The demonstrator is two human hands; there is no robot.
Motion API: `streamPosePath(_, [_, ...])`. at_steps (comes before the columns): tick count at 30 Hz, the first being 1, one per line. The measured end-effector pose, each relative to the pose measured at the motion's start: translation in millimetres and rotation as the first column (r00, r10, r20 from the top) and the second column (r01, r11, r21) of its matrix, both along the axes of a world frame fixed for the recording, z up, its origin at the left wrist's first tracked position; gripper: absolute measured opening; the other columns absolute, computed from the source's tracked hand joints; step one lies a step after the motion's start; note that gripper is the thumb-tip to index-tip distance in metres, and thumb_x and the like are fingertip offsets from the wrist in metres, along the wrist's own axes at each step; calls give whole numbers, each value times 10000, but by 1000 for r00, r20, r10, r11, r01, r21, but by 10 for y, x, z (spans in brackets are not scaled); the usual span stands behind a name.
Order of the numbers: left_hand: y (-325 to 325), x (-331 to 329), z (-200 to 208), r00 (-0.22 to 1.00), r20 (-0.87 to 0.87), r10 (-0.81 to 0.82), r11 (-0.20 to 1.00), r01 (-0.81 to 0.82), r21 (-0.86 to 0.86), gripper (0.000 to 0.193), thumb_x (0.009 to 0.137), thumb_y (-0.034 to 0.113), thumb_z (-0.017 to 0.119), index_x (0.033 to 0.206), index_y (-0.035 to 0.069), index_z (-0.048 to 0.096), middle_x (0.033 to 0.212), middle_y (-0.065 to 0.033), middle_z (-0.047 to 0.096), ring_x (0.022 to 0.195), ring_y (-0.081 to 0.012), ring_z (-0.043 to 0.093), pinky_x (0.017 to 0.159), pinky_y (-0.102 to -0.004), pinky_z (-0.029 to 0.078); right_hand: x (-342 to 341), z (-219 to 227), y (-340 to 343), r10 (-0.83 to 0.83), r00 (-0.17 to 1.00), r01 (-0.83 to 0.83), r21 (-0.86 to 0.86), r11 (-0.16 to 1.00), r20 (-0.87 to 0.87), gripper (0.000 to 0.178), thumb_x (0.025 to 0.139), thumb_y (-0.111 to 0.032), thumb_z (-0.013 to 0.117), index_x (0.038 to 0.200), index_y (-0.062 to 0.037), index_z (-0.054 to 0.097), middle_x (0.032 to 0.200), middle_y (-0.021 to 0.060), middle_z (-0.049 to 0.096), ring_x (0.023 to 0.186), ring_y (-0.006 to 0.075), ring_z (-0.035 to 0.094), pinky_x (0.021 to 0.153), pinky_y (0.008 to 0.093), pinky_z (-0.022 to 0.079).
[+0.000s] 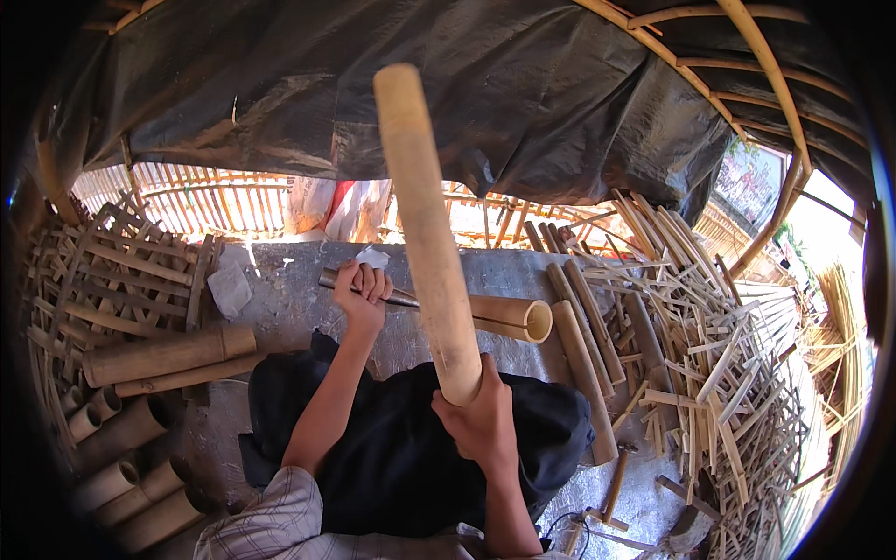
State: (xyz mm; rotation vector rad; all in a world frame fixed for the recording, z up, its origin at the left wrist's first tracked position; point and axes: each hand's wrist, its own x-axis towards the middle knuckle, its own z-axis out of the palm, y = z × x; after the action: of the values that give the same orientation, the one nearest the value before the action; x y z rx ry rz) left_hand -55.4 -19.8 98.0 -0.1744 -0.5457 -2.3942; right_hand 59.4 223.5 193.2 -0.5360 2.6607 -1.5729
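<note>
Dark sheeting (261,103) hung across the upper part of the frame, above a grey floor (289,280). Near the centre, the left hand (364,287) was closed round a dark metal tool (403,300) reaching toward a bamboo tube (504,311); the right hand (478,411) gripped a bamboo club (420,224), nearly upright. Right of centre, the tube already had a slit along it but looked otherwise whole, so the cut seemed unfinished. Loose slats (719,401) lay heaped at the right, whole-looking lengths (168,357) at the left
</note>
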Motion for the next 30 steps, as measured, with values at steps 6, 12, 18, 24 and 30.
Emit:
streamPosePath(6, [-15, -60, -55, 994, 37, 107, 990, -110, 88, 433, 953, 241, 562, 601, 196, 313, 491, 39, 275, 409, -113, 240, 464, -312, 288, -242, -669, -69, 24, 996, -36, 149, 988, 84, 532, 769, -166, 792, 1190, 83, 584, 976, 334, 722, 985, 473, 722, 850, 499, 576])
streamPosePath(12, [-67, 33, -124, 997, 54, 62, 993, -67, 99, 417, 950, 240, 564, 608, 189, 331, 491, 30, 277, 406, -121, 226, 453, -318, 258, -66, -233, 70, 147, 979, -144, -26, 989, 142, 464, 769, -68, 823, 1155, 77, 611, 811, 142, 724, 679, 215, 738, 657, 361, 590])
streamPosePath(18, [27, -92, -18, 995, 72, 62, 991, -70, 113, 392, 934, 248, 575, 621, 188, 347, 495, 36, 273, 407, -122, 230, 449, -318, 259, -185, -531, -242, 15, 999, -9, -167, 986, 35, 452, 767, -71, 792, 1154, 75, 610, 896, 192, 732, 751, 259, 755, 653, 356, 573])
streamPosePath(24, [-298, -12, -416, 998, 43, 46, 976, -54, 209, 395, 922, 253, 583, 622, 204, 330, 496, 62, 263, 397, -97, 222, 413, -296, 214, -148, -1056, -220, 89, 983, -105, 93, 990, 160, 487, 744, -142, 798, 1144, 73, 622, 921, 269, 738, 922, 450, 746, 796, 467, 584])
streamPosePath(30, [-429, -45, -396, 990, 38, 132, 962, -137, 236, 401, 902, 219, 595, 591, 202, 343, 480, 44, 290, 381, -109, 222, 401, -300, 232, -166, -1274, -300, 222, 960, -218, -45, 975, 169, 483, 709, -97, 815, 1120, 73, 629, 897, 207, 731, 783, 306, 751, 699, 404, 585])
